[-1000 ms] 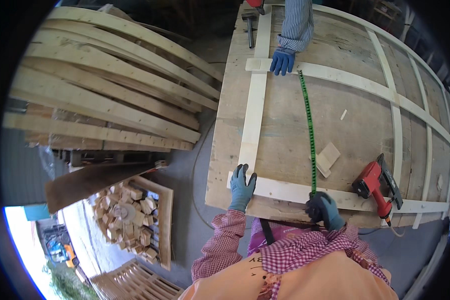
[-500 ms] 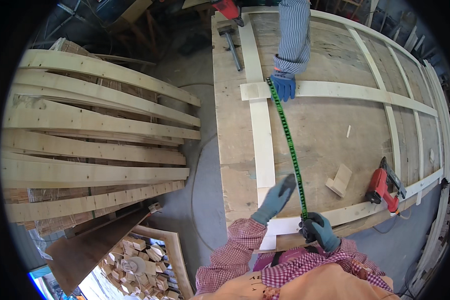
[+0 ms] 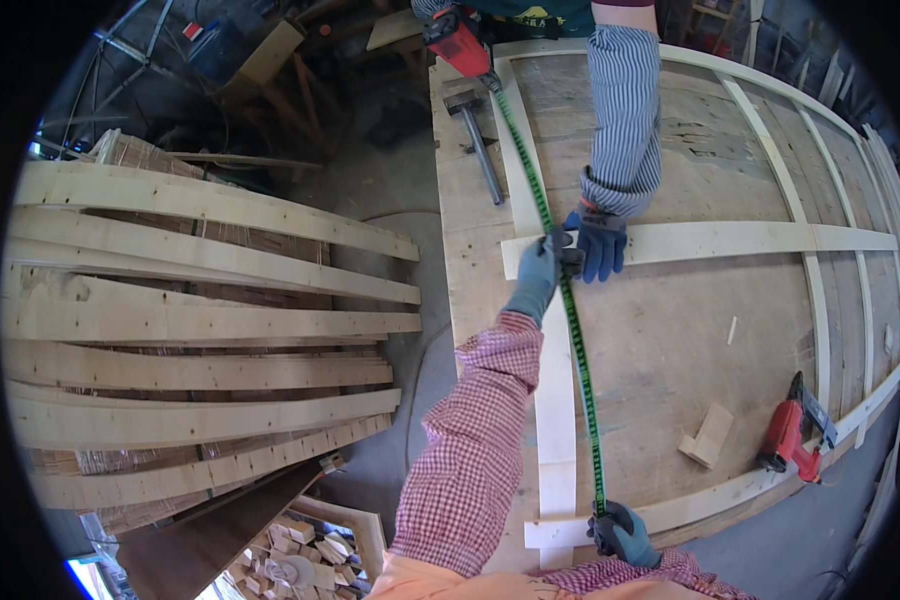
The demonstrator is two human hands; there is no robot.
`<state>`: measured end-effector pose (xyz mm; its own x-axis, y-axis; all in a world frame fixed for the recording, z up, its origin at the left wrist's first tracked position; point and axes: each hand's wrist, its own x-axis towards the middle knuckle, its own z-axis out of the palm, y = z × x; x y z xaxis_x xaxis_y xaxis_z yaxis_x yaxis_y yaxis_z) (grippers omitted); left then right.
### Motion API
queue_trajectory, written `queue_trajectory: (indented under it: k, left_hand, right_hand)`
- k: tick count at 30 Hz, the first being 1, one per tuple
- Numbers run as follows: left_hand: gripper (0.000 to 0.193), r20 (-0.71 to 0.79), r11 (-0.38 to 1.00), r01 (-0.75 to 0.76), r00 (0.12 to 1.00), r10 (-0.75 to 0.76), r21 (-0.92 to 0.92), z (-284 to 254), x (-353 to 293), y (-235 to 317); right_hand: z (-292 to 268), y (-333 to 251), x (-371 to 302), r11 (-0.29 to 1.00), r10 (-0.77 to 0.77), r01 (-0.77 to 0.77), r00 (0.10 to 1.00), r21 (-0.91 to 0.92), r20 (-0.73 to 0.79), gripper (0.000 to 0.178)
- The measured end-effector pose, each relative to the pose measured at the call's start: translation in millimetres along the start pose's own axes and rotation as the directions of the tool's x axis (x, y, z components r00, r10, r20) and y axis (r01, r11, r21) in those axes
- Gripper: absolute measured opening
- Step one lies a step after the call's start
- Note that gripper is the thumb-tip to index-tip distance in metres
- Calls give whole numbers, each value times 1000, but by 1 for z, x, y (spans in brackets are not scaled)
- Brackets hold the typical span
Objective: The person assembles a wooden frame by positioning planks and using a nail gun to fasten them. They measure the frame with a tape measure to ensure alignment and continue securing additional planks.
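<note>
A green tape measure [image 3: 584, 400] is pulled out along the pale wooden slat at the frame's left end, its far end up by the red nail gun. Gripped in my right hand [image 3: 627, 535], at the near rail, is the dark tape case, mostly hidden by the glove. My left hand [image 3: 538, 275] reaches far forward, its fingers closed on the tape blade where the cross slat [image 3: 710, 240] meets the left slat [image 3: 555, 440]. Touching or just beside it, a co-worker's blue-gloved hand [image 3: 602, 245] rests on the cross slat.
Across the table a co-worker leans in, with a red nail gun [image 3: 457, 45] at the far corner. A hammer [image 3: 478, 150] lies nearby. Another red nail gun [image 3: 792, 435] and a wood block [image 3: 708, 437] sit at right. Stacked boards [image 3: 210, 320] stand to the left.
My left hand has moved forward from near the case to the tape by the cross slat. The tape now extends farther, to the far nail gun. My right hand keeps the case.
</note>
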<state>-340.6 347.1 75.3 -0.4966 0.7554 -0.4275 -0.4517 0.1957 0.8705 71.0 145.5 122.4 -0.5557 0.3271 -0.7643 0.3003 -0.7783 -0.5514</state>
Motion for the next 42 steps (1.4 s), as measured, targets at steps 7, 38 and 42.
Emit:
queue_trajectory:
  k: [7, 38, 42]
  left_hand:
    - [60, 129, 209, -353, 729, 672, 912, -42, -27, -50]
    - [62, 143, 77, -251, 748, 648, 965, -104, -44, -105]
    - [61, 148, 93, -268, 752, 642, 959, -103, -47, -110]
  right_hand:
    - [25, -69, 125, 992, -106, 120, 967, 48, -232, 35]
    - [65, -136, 209, 972, -203, 145, 913, -184, -355, 27]
    - [97, -150, 201, 961, -175, 64, 894, -267, -413, 34]
